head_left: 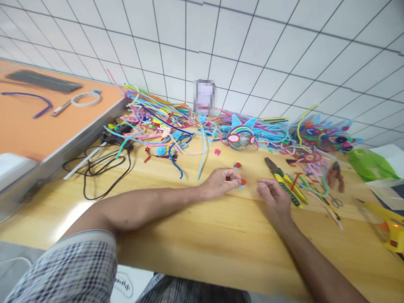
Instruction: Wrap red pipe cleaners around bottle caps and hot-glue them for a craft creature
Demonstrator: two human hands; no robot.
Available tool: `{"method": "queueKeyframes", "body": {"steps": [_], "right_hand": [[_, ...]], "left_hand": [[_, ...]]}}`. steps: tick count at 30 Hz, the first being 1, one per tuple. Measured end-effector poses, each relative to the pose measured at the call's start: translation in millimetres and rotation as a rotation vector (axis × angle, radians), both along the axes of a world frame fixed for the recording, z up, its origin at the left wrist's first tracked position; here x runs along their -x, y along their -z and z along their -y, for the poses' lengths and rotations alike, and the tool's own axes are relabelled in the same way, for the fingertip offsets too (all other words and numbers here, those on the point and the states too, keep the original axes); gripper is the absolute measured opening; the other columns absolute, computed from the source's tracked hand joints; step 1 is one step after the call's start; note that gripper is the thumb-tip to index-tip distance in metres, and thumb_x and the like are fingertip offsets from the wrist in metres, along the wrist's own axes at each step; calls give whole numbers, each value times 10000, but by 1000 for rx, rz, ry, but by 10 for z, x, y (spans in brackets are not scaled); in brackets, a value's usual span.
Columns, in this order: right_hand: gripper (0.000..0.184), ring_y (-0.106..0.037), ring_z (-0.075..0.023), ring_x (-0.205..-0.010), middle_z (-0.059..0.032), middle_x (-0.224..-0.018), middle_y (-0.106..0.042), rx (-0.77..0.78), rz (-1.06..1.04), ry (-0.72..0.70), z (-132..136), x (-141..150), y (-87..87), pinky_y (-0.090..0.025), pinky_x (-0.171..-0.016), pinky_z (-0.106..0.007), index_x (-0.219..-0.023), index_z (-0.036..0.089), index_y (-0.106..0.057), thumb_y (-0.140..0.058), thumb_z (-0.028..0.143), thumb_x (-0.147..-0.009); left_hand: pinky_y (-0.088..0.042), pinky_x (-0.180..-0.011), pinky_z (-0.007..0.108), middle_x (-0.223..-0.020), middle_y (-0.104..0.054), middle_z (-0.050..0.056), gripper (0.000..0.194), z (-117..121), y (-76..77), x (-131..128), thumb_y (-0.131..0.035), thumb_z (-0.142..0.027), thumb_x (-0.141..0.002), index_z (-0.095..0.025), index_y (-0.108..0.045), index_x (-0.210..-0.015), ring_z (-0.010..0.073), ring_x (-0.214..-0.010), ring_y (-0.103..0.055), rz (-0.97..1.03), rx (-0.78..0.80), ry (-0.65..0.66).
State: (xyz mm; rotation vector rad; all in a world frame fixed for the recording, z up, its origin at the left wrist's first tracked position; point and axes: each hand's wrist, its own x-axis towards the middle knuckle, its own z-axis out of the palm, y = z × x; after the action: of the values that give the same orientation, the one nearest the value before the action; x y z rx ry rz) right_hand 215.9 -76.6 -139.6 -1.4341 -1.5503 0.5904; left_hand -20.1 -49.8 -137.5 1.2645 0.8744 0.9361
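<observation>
My left hand (224, 182) is closed in a pinch on a small red disc (243, 182) with a bit of light blue at its lower edge. To its right, my right hand (275, 197) hovers with thumb and fingers pressed together; whatever is between them, if anything, is too small to make out. Just beyond lies a second red disc with a blue rim (237, 166). A pink coil (217, 152) rests farther back. Behind these stands a round pipe-cleaner figure (241, 138) with blue points on top and pink and red ovals on its front.
Green-and-yellow pliers (284, 183) lie beside my right hand, red-handled pliers (336, 176) and scissors (337, 203) beyond. A yellow glue gun (391, 227) sits at the right edge. Heaped pipe cleaners (164, 109) line the wall; a black cable (107, 176) loops at left.
</observation>
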Motion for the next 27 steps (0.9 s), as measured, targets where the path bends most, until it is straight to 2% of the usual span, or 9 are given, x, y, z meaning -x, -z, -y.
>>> {"method": "queueKeyframes", "body": {"steps": [6,15,23,27], "right_hand": [[396,-665,-203,-693,-24,-768,-731,-17,-2,112,-66,75,12,-540,-698,-359,-972,213,-752,-687,599,-913],[404,-662,-224,-729,-29,-765,-722,-74,134,65,-54,104,-23,-521,-714,-378,-910,231,-723,-613,616,-963],[408,-648,-196,-687,-12,-747,-722,-57,89,23,-24,92,-24,-503,-680,-344,-938,214,-732,-636,609,-980],[378,-542,-165,-607,30,-643,-620,-47,58,-5,-11,112,-66,-433,-613,-313,-780,237,-666,-678,568,-963]], "left_hand": [[-373,-668,257,-738,-651,-15,214,-30,14,-14,-760,-361,-800,-149,-728,-805,115,-683,-520,36,-17,-23],[-361,-661,257,-692,-640,-29,163,-50,0,-13,-752,-315,-771,-159,-706,-759,112,-646,-507,44,-35,-34],[-384,-670,246,-709,-676,-21,170,-28,-5,-11,-761,-317,-782,-152,-722,-788,109,-659,-536,42,-20,-45],[-393,-678,246,-708,-663,-27,189,-21,-27,-6,-769,-338,-797,-156,-718,-800,107,-660,-526,42,-6,-36]]}}
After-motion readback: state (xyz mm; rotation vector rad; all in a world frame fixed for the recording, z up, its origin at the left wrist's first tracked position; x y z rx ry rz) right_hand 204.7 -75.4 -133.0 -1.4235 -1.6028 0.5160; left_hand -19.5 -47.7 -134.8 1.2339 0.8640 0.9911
